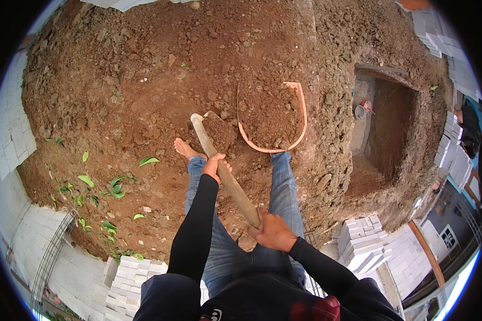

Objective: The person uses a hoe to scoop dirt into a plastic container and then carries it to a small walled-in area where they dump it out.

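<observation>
Both my hands grip the wooden handle of a hoe [232,185], which slants from my waist up to the left. My left hand [215,167] is wrapped round the middle of the handle. Nearer my body, my right hand [273,231] is closed round its lower end. The hoe's head rests at the soil beside my bare left foot [186,148], its blade mostly hidden by dirt. Just right of it lies an orange U-rimmed scoop [303,115] filled with brown soil, its curved side against my right leg.
Loose brown soil [128,59] with clods spreads ahead and left. A deep rectangular pit [396,123] opens at the right, with small buckets [361,111] in it. Stacked pale blocks [361,241] stand at right and left. Green leaves [115,187] lie at the left near wire mesh [51,262].
</observation>
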{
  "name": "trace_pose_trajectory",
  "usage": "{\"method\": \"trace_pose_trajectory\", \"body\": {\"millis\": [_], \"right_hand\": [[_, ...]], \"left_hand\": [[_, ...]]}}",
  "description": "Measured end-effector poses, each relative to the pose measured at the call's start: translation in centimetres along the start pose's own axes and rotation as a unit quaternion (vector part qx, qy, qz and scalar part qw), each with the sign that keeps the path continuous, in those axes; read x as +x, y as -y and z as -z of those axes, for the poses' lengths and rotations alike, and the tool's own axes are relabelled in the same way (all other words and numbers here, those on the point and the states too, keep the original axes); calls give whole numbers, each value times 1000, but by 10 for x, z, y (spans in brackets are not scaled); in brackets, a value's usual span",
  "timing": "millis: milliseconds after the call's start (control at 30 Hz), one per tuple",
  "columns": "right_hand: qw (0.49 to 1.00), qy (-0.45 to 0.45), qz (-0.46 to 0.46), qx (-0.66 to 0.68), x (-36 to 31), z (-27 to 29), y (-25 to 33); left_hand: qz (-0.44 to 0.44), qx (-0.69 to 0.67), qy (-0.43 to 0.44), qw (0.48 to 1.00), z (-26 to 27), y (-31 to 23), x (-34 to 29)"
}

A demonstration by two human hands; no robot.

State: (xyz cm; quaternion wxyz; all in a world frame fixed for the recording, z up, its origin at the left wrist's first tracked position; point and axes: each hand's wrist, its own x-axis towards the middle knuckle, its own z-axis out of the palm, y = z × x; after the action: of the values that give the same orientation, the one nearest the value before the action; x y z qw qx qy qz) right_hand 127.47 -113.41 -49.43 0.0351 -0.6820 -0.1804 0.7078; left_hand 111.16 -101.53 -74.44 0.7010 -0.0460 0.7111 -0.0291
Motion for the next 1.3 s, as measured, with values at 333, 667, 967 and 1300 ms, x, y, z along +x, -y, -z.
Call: {"method": "trace_pose_trajectory", "body": {"millis": [333, 667, 967, 1300], "right_hand": [[969, -68, -82, -222, -141, 134, -235], [954, -156, -1, -255, -96, 133, -251], [988, -44, 140, 49, 48, -28, 27], [981, -136, 60, 128, 102, 17, -119]], "left_hand": [[39, -80, 97, 991, -126, 142, -59], [-18, -131, 153, 979, -113, 103, -81], [-172, -13, -33, 984, 1, -55, -112], [-153, 393, -124, 898, 106, -170, -173]]}}
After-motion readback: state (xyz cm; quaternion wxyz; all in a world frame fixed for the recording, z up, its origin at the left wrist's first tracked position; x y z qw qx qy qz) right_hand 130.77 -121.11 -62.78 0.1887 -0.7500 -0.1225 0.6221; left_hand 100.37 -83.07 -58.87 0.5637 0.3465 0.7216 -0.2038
